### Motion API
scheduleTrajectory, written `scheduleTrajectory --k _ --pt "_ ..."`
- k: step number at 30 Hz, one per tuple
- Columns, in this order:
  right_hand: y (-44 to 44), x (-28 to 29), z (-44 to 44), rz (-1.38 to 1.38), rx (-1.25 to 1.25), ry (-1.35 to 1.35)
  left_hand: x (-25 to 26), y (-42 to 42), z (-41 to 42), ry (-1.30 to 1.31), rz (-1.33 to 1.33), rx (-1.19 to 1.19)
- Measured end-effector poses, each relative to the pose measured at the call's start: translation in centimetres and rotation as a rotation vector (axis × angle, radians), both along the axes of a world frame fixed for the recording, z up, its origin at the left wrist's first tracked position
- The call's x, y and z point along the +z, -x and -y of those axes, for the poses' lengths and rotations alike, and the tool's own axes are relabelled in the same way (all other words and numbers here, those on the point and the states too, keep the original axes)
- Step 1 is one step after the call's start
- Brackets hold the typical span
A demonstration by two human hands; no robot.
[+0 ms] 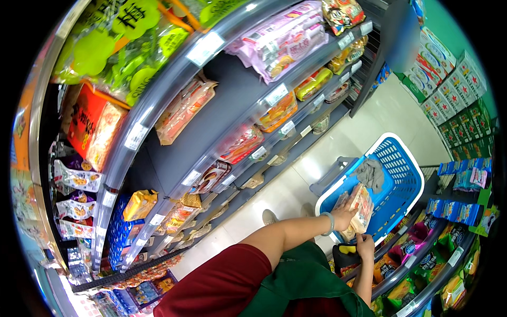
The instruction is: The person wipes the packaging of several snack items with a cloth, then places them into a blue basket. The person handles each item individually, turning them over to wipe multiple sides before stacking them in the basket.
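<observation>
Beside the snack shelves stands a blue plastic shopping basket (412, 166) with a white rim. My left hand (343, 216), with a pale bangle at the wrist, lies over pale plastic-wrapped food packets at the basket's near end, fingers curled over their side. The uppermost packet (362, 206) is cream and pink and lies tilted. My right hand (365, 246) pinches its lower end near the basket's rim. Farther inside the basket lies a crumpled grey cloth (369, 174). A similar-looking pink packet (186, 111) sits on the dark shelf to the left.
Shelving (237, 91) with price tags curves along the left, holding purple packs (285, 39) and green bags (119, 51). Bagged snacks (408, 245) fill racks close on the right. Beer cartons (455, 91) are stacked at the back right. Pale floor tiles (313, 166) run between.
</observation>
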State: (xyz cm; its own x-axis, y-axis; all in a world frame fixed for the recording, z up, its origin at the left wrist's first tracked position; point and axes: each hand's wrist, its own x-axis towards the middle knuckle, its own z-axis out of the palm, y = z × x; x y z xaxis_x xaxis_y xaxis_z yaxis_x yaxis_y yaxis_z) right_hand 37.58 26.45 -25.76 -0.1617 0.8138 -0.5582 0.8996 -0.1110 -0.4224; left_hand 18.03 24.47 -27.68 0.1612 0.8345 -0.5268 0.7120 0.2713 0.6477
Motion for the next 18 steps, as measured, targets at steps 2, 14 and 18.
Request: scheduleTrajectory --k 2,14,18 --pt "0.2 -1.5 0.6 -0.17 0.02 -0.02 0.8 0.3 1.4 -0.122 -0.02 0.029" --pt "14.4 4.8 -0.1 -0.94 -0.346 0.341 3.6 5.6 8.2 -0.101 0.655 0.552" --pt "19.4 8.3 0.4 -1.063 -0.498 0.447 8.8 8.3 10.8 -0.025 0.915 0.873"
